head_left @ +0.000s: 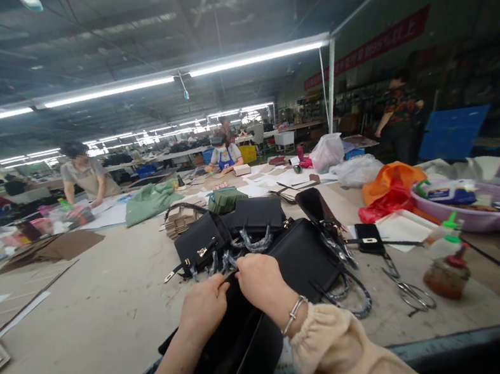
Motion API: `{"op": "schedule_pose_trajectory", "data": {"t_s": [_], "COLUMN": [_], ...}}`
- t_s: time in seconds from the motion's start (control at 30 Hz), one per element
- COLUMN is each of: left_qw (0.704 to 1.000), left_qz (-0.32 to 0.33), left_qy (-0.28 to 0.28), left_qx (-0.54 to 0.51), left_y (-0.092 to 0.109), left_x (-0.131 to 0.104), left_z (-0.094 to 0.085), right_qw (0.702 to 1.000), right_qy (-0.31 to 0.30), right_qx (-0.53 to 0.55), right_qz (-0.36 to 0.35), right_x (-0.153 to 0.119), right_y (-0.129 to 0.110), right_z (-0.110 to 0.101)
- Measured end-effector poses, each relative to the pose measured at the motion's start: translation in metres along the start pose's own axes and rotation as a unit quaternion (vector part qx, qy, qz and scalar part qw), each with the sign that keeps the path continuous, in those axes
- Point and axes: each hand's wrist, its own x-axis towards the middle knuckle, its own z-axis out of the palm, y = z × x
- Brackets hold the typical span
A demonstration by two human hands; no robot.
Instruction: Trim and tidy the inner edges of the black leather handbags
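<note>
Both hands are closed on the upper edge of a black handbag at the table's front edge. My left hand grips it from the left, with its thumb near the rim. Close beside it, my right hand pinches the same edge; a bracelet circles that wrist. The handbag's lower part hangs toward me, partly hidden by my forearms. Just beyond my hands lie more black handbags: one at left with metal hardware, one behind, and a larger one at right. Some handles are wrapped in clear plastic.
On the right lie scissors, a black phone-like item, a bottle of brown liquid, a green-capped bottle and a purple basin. Green cloth lies at left. Co-workers stand at farther tables.
</note>
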Motion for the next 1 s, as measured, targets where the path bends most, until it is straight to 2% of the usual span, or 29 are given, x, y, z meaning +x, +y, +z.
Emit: {"op": "schedule_pose_trajectory", "data": {"t_s": [0.17,0.3,0.47,0.57,0.7,0.77,0.87,0.93,1.0], "left_qw": [0.999,0.998,0.998,0.998,0.998,0.998,0.998,0.998,0.998], "left_qz": [0.016,0.007,-0.005,-0.010,-0.012,-0.014,-0.019,-0.023,-0.027], "left_qy": [-0.042,-0.031,-0.014,-0.010,-0.003,-0.003,-0.004,-0.008,-0.017], "left_qx": [0.017,0.050,0.057,0.061,0.065,0.065,0.063,0.061,0.057], "left_y": [0.006,0.013,0.018,0.018,0.017,0.018,0.022,0.026,0.030], "left_x": [0.010,0.016,0.017,0.018,0.018,0.017,0.017,0.017,0.018], "left_z": [-0.008,-0.006,0.001,0.003,0.003,0.003,0.001,-0.001,-0.004], "right_qw": [1.000,0.998,0.970,0.958,0.958,0.964,0.966,0.959,0.956], "right_qy": [0.003,0.015,0.120,0.111,0.095,0.116,0.174,0.191,0.180], "right_qx": [0.026,0.060,0.204,0.256,0.260,0.235,0.171,0.119,0.070], "right_qz": [-0.002,-0.008,0.052,0.064,0.078,0.042,-0.082,-0.170,-0.223], "right_x": [0.002,-0.011,-0.059,-0.094,-0.128,-0.138,-0.148,-0.156,-0.164], "right_y": [-0.002,0.009,0.020,0.014,-0.001,-0.008,-0.021,-0.033,-0.044], "right_z": [-0.001,-0.011,-0.007,0.008,0.020,0.022,0.030,0.045,0.066]}}
